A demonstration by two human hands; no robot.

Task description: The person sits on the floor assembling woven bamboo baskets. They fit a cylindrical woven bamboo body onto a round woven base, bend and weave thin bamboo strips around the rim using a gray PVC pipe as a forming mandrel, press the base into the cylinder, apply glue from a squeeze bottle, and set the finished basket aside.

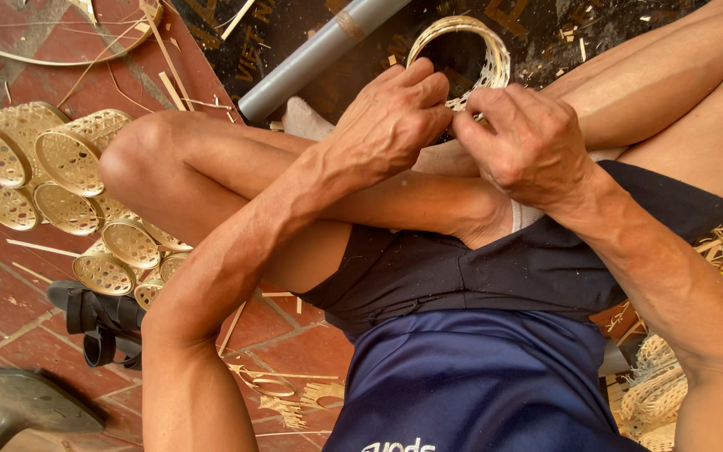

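Head view is showing both hands, left hand [391, 117] and right hand [529, 146], pinching closed on the pale round woven bamboo basket [466, 54] above the knees, where an overtight pull is likely risking snapping a thin strip.

Small pale woven bamboo basket [470, 50], round open rim tilted, above crossed legs

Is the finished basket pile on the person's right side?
No: the stacked woven baskets lie on the red tile floor to the person's left, beside the left arm, while both hands work a basket rim.
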